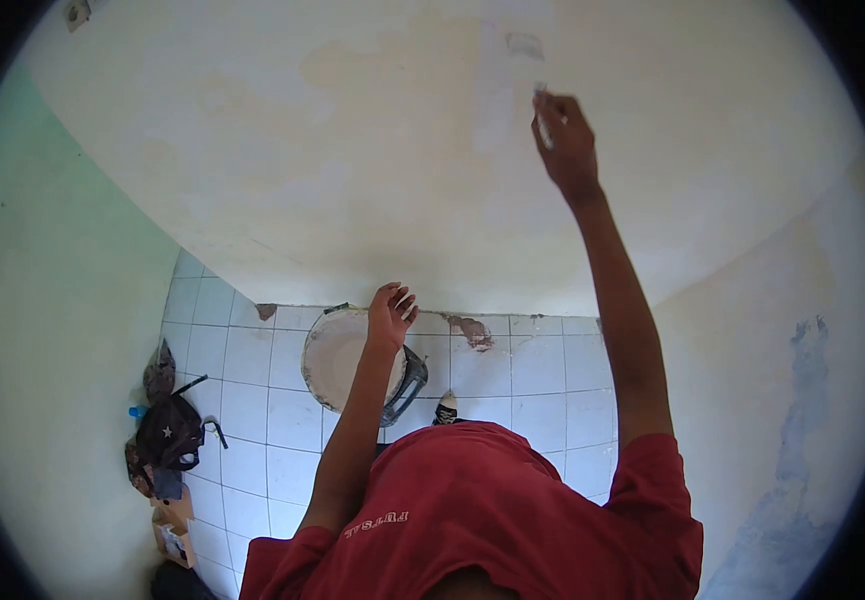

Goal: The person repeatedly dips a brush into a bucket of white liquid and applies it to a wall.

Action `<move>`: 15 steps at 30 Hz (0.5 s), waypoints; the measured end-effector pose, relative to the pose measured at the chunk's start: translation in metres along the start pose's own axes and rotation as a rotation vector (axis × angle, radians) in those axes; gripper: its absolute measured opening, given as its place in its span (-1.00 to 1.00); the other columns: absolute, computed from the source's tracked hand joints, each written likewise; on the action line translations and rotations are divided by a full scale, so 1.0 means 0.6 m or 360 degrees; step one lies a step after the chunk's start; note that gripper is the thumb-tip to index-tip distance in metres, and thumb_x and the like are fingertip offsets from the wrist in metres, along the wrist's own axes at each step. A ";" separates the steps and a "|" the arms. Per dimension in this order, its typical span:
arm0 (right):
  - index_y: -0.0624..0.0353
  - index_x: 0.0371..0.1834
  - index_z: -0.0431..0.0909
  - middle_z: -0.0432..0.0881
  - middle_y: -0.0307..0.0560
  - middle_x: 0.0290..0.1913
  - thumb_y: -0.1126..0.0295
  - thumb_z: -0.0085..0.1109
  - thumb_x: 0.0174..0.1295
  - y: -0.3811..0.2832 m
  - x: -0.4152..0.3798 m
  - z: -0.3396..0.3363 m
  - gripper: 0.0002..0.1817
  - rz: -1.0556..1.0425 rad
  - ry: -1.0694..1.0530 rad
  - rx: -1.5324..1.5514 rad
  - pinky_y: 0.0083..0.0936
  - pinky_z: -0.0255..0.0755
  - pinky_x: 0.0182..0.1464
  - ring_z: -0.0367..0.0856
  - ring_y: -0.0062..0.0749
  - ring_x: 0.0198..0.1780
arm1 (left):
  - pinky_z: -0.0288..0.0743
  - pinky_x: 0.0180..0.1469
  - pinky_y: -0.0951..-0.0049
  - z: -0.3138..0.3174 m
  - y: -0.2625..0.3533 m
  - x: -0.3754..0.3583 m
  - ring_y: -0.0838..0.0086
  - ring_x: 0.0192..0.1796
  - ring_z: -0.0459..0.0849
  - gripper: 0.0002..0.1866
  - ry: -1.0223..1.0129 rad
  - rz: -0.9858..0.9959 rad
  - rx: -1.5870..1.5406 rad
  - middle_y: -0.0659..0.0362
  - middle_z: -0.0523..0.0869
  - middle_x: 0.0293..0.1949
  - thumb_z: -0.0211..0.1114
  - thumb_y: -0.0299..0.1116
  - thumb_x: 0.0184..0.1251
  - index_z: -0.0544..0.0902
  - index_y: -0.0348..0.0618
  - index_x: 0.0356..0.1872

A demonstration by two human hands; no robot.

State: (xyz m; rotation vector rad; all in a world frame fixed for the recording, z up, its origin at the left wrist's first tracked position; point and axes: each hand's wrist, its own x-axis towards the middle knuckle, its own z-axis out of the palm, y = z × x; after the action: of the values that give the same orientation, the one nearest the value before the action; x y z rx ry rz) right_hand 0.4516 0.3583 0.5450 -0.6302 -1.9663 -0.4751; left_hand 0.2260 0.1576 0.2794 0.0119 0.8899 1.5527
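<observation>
High on the cream wall point(382, 130), my right hand point(567, 140) is closed around a slim pale-handled hand tool point(546, 133). The tool's working end is too small to make out. A small grey patch point(525, 46) marks the wall just above this hand. Lower down, my left hand point(390, 318) hangs with its fingers apart and loosely bent, holding nothing. It is above the right side of a large round tub point(334, 365) with a pale, smeared inside, which stands on the floor against the wall. My left forearm hides part of the tub.
A dark handled object point(408, 388) sits beside the tub, near my shoe point(446, 408). Along the green left wall point(62, 300) lie a black backpack point(167, 430) and an open cardboard box point(172, 530). The tiled floor point(247, 410) has brown stains point(472, 332) by the wall.
</observation>
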 end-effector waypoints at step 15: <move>0.23 -0.11 0.48 0.50 0.12 -0.05 0.63 0.14 0.07 -0.028 -0.310 0.119 -0.72 0.0195 -0.0717 0.0118 -0.27 0.62 -0.03 0.56 -0.03 0.05 | 0.50 -0.01 0.26 0.013 -0.031 0.010 0.37 -0.09 0.60 -0.82 -0.0165 0.0024 -0.0078 0.24 0.63 -0.21 0.26 -0.33 0.27 0.58 -0.01 -0.12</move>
State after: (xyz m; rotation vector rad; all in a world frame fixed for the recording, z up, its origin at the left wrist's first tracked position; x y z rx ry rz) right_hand 0.4642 0.3433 0.3461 -0.8608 -2.3365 -0.1916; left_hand 0.2440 0.1655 0.2723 0.0636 0.7715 1.5727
